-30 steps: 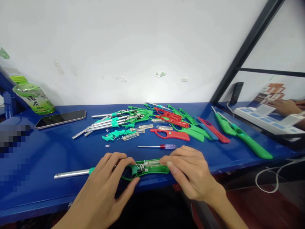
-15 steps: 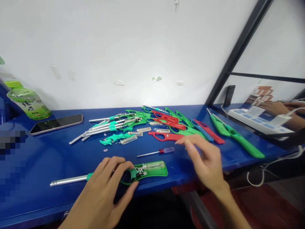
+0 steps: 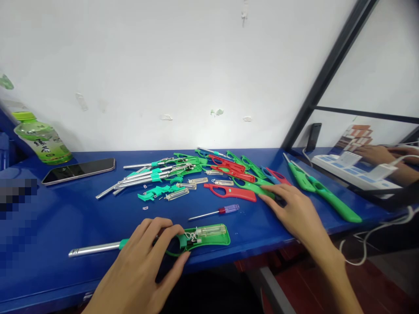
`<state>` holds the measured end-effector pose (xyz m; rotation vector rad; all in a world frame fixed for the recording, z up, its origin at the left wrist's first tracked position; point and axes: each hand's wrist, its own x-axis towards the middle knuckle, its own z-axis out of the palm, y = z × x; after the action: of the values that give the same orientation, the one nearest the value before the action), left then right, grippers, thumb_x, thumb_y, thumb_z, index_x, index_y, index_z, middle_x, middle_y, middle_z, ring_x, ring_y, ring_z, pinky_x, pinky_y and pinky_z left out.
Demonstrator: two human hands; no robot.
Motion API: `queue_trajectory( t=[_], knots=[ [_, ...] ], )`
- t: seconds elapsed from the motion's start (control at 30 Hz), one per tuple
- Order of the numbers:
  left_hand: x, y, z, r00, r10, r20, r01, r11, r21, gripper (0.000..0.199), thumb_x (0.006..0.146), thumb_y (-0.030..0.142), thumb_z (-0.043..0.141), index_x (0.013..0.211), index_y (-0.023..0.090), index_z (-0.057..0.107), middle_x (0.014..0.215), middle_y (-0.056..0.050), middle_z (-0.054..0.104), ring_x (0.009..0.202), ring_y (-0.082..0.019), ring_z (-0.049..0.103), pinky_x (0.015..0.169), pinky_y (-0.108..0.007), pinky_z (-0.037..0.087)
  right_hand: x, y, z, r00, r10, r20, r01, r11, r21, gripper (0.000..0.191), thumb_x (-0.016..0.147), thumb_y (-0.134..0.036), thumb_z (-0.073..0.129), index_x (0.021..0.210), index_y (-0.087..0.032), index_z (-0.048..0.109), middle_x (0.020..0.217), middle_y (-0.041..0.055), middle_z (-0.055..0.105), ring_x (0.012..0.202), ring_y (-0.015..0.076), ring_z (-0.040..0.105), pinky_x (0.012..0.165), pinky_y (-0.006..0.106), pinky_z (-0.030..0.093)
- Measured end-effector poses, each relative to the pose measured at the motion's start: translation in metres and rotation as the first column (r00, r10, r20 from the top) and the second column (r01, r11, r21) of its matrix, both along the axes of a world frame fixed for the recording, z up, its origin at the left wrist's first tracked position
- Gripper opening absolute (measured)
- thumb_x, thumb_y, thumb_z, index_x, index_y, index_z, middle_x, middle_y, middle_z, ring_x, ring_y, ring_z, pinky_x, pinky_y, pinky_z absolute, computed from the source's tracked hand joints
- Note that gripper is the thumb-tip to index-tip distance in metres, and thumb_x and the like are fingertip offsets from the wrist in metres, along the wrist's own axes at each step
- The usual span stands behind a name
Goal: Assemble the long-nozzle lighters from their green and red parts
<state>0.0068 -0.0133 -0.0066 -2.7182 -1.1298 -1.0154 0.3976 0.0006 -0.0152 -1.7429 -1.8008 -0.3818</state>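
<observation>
My left hand [image 3: 144, 257] grips an opened utility lighter across its trigger loop, on the table near the front edge. Its silver tube [image 3: 94, 249] points left. At the right lies its green half shell [image 3: 223, 236], with a clear fuel tank [image 3: 211, 230] and white wires exposed. My right hand [image 3: 291, 207] reaches over the pile, thumb and index finger apart around the end of a green lighter casing [image 3: 253, 186]. A firm grip on it is not visible. Just left of those fingertips lies a red casing [image 3: 235, 193]. Between the hands is a screwdriver [image 3: 225, 209] with a purple-red handle.
Several silver-tubed lighter assemblies [image 3: 144, 176], teal triggers [image 3: 157, 192] and loose fuel tanks [image 3: 176, 194] lie mid-table. Whole green lighters [image 3: 337, 200] lie right, by a power strip [image 3: 350, 168]. A phone [image 3: 78, 170] and bottle [image 3: 42, 139] are left. Another person's hands [image 3: 376, 157] show beyond the frame.
My right hand has moved right and slightly down, from beside the red casing's end to the green casing. My left hand keeps its hold on the opened lighter.
</observation>
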Motion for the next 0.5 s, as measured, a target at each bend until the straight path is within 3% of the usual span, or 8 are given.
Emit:
queue_trajectory(
  t=[0.1,0.33,0.5],
  knots=[
    [0.001,0.001,0.002,1.0,-0.012,0.002,0.012,1.0,0.021,0.022,0.107,0.03,0.061,0.128,0.026,0.061,0.118,-0.007,0.067,0.105,-0.027,0.065,0.091,-0.043,0.06,0.001,0.001,-0.001,1.0,-0.019,0.014,0.019,1.0,-0.025,0.04,0.107,-0.051,0.059,0.122,-0.022,0.081,0.117,0.0111,0.085,0.11,0.0361,0.079,0.091,0.049,0.062],
    [-0.001,-0.001,-0.001,1.0,0.003,-0.016,-0.003,1.0,0.003,0.024,0.107,0.031,0.061,0.131,0.027,0.06,0.121,-0.008,0.066,0.107,-0.028,0.064,0.093,-0.046,0.06,-0.002,-0.003,0.011,0.997,-0.034,0.066,0.037,0.998,-0.044,0.038,0.109,-0.051,0.055,0.129,-0.027,0.077,0.111,0.0075,0.087,0.096,0.0346,0.085,0.07,0.039,0.062],
    [-0.002,-0.003,-0.003,1.0,0.017,-0.001,-0.017,1.0,0.0,0.024,0.108,0.033,0.059,0.131,0.027,0.061,0.122,-0.009,0.064,0.108,-0.029,0.067,0.092,-0.046,0.062,0.006,-0.018,0.027,0.989,0.086,-0.125,-0.094,0.993,-0.065,0.039,0.106,-0.059,0.059,0.118,-0.027,0.079,0.106,0.0057,0.088,0.095,0.0335,0.086,0.075,0.038,0.067]
  ],
)
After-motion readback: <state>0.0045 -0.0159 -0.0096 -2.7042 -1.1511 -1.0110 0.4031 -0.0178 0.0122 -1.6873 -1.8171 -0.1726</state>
